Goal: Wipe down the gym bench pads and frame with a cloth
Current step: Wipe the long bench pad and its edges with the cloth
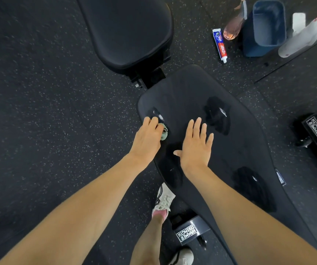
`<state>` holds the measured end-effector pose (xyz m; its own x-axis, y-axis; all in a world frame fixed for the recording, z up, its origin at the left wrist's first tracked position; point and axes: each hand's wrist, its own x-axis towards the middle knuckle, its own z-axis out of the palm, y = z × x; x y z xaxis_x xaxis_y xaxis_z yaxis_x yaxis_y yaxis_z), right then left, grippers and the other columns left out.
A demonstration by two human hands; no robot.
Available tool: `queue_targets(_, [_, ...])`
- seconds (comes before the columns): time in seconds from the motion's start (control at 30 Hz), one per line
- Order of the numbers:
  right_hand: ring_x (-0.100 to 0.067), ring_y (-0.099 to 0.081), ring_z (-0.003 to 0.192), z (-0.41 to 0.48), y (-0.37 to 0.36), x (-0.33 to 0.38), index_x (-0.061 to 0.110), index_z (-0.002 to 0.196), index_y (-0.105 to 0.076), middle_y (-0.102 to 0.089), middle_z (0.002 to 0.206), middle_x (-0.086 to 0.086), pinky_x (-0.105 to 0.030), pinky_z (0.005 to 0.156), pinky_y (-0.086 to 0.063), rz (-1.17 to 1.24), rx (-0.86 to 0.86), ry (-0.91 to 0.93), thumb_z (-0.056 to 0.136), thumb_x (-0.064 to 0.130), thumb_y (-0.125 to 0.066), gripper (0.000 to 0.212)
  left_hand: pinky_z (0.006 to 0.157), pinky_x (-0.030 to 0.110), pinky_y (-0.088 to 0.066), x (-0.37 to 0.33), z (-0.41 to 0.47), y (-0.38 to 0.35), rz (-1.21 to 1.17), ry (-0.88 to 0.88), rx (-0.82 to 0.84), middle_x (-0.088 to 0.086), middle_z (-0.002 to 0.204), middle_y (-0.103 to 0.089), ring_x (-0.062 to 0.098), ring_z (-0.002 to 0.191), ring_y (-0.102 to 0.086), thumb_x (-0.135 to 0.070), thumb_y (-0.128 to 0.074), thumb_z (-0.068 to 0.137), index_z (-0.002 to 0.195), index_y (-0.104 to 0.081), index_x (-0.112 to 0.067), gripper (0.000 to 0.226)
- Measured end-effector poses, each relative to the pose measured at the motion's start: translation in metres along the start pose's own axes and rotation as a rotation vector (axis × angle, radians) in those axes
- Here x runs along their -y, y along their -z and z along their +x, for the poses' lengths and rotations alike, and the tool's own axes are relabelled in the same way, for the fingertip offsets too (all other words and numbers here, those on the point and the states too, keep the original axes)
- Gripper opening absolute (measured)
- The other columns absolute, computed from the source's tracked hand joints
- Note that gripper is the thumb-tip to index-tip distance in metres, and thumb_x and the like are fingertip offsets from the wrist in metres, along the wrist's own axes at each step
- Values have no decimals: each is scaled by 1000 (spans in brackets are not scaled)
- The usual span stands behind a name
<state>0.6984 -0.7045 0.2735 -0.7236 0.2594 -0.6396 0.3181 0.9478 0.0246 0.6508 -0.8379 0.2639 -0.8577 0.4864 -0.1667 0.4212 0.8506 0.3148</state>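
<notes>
Currently the person is bending over a long black padded back pad [220, 150] of a gym bench, both bare arms reaching down onto it. The left hand [147, 139] is sitting at the pad's left edge, fingers curled down and clutching a small wadded pale-green cloth [163, 132] — the cloth is poking out beside the fingertips and pressing on the pad surface right by the rim. The right hand [196, 148] is lying flat on the middle of the same pad, just beside the left one, fingers straight and slightly spread, thumb sticking out sideways, gripping nothing. Darker glossy wet-looking patches are showing on the pad: one just ahead of the cloth, one beyond the right fingertips, one near the right forearm. A rounded black vinyl seat pad [129, 29] is sitting past the back pad's narrow end, with a black metal bracket [150, 77] showing between them. A black steel frame foot [191, 231] with white HAMMER STRENGTH lettering is resting on the black speckled rubber floor [39, 92] near a white laced sneaker [163, 199]; a second lettered foot [314, 129] is sitting at the right edge. Top right, grouped on the floor — a blue-red-white toothpaste tube [219, 45], a dark blue plastic bin [266, 25], a white bottle with a red-and-teal top [304, 35], and a blurry brown object [232, 26] I cannot identify.
</notes>
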Motion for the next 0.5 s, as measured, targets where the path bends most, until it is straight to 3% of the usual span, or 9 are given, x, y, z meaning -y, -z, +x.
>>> queue_targets(0.2, [-34,9,147,1,1,4,3,148,19,20,158,-17,-50,119,-3,-34,11,-11,91,45,-59,106,65,28,-34,-8,32,4,-58,220,9,13,108,-51,29,99,-42,10,-54,80,99,-61,3,21])
queue_targets(0.4, [-35,10,147,2,0,4,3,147,21,22,157,-18,-50,119,-2,-48,18,-6,92,45,-57,105,79,34,-41,1,77,17,-82,403,-96,14,120,-49,30,114,-41,1,-54,86,109,-57,0,24])
queue_targets(0.5, [-36,10,147,1,0,5,1,147,20,21,157,-19,-50,118,-2,-40,25,-8,92,44,-59,106,79,33,-40,14,91,25,-72,354,-60,13,117,-50,29,111,-42,1,-55,86,106,-59,0,21])
